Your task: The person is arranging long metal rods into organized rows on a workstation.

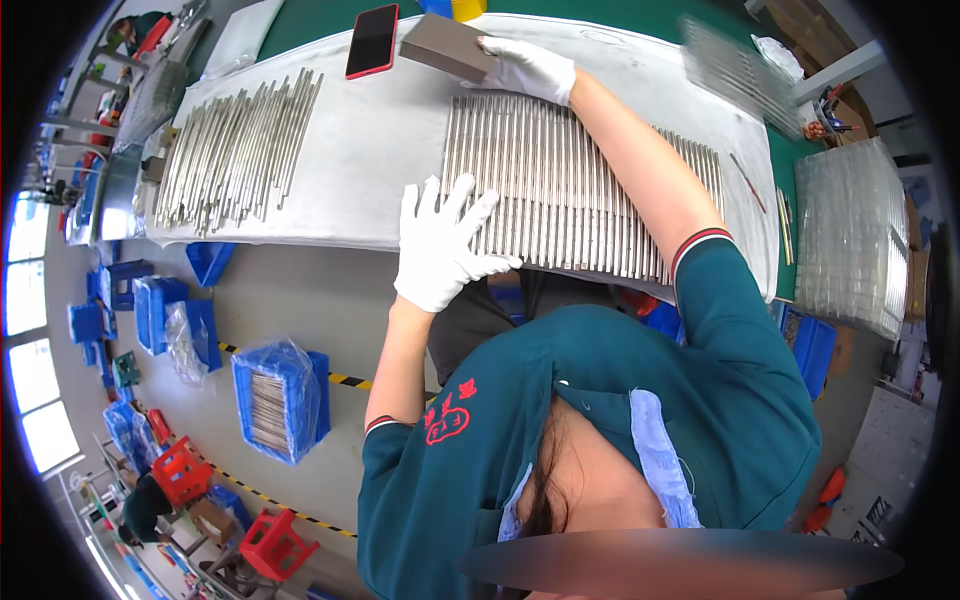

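Note:
A row of slim metal rods (545, 185) lies side by side on the white cloth (370, 150) in front of me. My left hand (440, 252), in a white glove, rests at the near left edge of this row with its fingers spread; the fingertips touch or hover over the leftmost rods. Beyond the far ends of the rods, my right hand (532, 70), gloved too, grips the right end of a grey-brown rectangular block (447, 47). Its thumb lies over the block's edge, while the other fingers are partly hidden. My right forearm crosses above the row and covers some rods.
A looser batch of rods (240, 150) lies at the left of the table. A red-edged phone (373, 42) is beside the block. Clear plastic trays (850, 235) are stacked at the right, with another tray (740, 75) far right. A blue crate (280, 400) stands on the floor.

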The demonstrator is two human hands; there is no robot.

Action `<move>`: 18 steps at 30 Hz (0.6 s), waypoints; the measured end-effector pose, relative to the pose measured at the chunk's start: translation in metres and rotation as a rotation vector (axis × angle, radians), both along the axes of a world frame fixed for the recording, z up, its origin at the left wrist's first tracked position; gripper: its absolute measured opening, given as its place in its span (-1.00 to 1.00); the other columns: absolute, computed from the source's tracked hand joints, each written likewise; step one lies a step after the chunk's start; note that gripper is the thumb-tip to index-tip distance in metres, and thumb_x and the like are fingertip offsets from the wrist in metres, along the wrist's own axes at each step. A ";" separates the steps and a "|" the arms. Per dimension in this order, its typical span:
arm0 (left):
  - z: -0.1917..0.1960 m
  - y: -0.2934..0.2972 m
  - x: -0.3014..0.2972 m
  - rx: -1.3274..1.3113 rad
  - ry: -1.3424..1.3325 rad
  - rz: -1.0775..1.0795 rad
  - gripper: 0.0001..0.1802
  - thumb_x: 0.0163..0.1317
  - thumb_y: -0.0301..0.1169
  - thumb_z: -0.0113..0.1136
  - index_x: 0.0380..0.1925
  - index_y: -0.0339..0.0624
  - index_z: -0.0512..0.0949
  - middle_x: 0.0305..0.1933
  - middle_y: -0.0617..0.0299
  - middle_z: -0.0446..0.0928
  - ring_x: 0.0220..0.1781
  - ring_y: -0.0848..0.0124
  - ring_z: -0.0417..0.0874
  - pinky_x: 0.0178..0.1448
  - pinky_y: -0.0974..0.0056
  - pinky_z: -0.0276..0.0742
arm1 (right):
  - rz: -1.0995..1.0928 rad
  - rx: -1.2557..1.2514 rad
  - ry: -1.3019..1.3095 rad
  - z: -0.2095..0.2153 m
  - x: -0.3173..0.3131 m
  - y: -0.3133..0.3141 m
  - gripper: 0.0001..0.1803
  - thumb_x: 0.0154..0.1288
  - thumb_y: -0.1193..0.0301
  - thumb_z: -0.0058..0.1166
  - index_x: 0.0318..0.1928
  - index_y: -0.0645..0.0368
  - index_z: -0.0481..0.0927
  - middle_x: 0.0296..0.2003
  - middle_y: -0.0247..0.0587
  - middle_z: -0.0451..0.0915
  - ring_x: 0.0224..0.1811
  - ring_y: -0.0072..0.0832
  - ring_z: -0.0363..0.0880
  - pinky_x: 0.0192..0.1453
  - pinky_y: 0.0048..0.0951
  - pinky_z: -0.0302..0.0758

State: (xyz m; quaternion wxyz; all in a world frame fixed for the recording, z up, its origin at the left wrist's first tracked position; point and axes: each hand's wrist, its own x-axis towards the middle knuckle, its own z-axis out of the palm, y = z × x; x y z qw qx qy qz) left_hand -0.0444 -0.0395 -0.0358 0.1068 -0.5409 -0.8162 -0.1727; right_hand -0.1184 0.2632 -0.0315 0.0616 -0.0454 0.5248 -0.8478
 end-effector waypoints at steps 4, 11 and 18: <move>0.003 -0.001 0.000 0.055 -0.018 -0.014 -0.08 -0.07 0.34 0.35 0.20 -0.01 0.60 0.30 -0.07 0.51 0.27 -0.26 0.47 0.46 -0.27 0.19 | 0.017 -0.016 -0.048 0.003 -0.020 -0.030 -0.33 0.47 0.15 0.15 0.42 0.26 0.34 0.25 -0.13 0.53 0.29 -0.36 0.52 0.44 -0.23 0.42; 0.003 0.003 -0.001 0.133 -0.051 -0.003 -0.23 0.04 0.15 0.40 0.14 -0.16 0.62 0.22 -0.13 0.54 0.21 -0.16 0.51 0.42 -0.18 0.28 | -0.139 0.609 -0.006 0.041 0.008 -0.047 -0.28 0.43 0.04 0.18 0.37 0.31 0.40 0.24 -0.17 0.54 0.25 -0.39 0.53 0.40 -0.33 0.41; 0.005 -0.001 -0.004 0.063 0.092 0.205 -0.39 0.24 -0.01 0.31 0.14 -0.22 0.61 0.17 -0.23 0.57 0.25 -0.12 0.50 0.45 -0.14 0.21 | -0.448 1.329 0.188 0.058 0.101 -0.032 -0.29 0.35 0.07 0.23 0.46 -0.09 0.39 0.25 -0.06 0.58 0.19 -0.26 0.63 0.28 -0.36 0.53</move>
